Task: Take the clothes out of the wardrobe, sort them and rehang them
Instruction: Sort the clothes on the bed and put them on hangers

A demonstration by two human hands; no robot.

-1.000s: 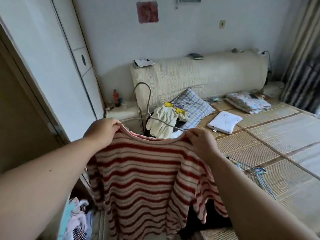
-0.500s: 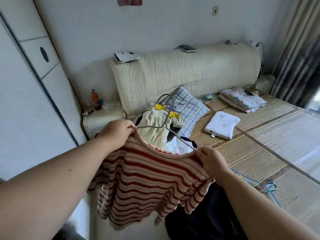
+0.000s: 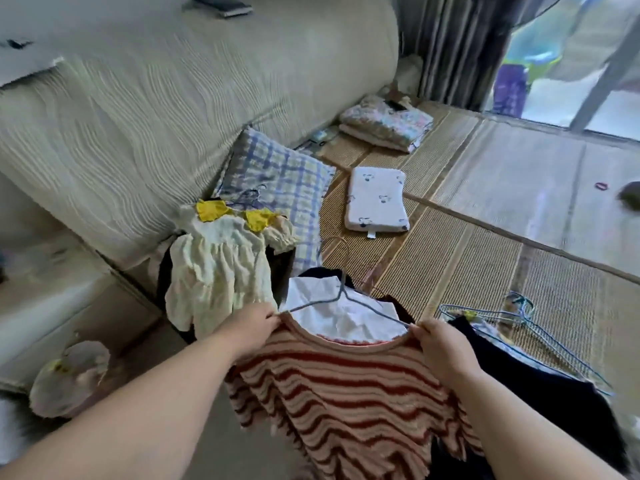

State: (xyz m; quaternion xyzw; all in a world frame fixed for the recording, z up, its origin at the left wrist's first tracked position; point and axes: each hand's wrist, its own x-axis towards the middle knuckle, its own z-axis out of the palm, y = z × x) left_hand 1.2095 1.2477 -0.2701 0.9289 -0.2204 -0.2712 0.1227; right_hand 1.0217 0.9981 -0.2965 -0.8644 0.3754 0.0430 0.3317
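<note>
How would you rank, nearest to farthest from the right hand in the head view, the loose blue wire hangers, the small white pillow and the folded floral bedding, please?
From the right hand, which grips the striped top:
1. The loose blue wire hangers, just to its right on the mat.
2. The small white pillow, ahead, mid-mat.
3. The folded floral bedding, farthest, by the curtain.

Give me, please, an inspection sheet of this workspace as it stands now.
Surface: woven mat on the bed.
Job's things: striped top on a wire hanger, held above a white garment; cream dress, dark clothes and spare hangers lie beside.
Clutter: checked pillow, small white pillow, folded bedding.
Grippers: left hand and right hand each grip a shoulder of the top.
Cables: nothing seen.
Surroundings: padded headboard, curtain, window.
</note>
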